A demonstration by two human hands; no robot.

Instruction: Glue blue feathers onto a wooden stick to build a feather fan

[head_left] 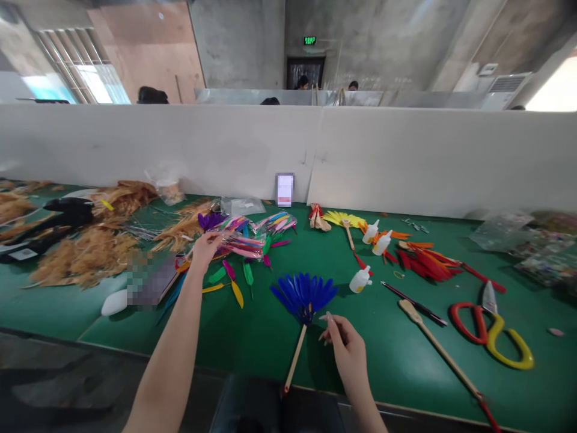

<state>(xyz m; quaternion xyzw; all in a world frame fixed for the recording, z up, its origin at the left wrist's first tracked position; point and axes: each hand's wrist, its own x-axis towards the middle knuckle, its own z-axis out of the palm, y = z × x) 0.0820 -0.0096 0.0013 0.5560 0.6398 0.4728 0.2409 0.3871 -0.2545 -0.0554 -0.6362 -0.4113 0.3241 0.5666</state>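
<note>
While the left hand (205,248) touches the feather packet (246,242) on the desk (406,367), grip unclear, the right hand (345,346) lies open beside the blue feather fan (304,293); probably best to draw one quill gently.

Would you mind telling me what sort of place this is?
Probably a craft workshop: a green worktable strewn with dyed feathers, glue bottles and scissors, with a white partition behind.

We work in a feather-craft workshop: feather heaps (83,255) left of our left hand (205,246), glue bottles (360,280) and scissors (491,328) right of our right hand (345,343), concrete walls (238,42) beyond.
</note>
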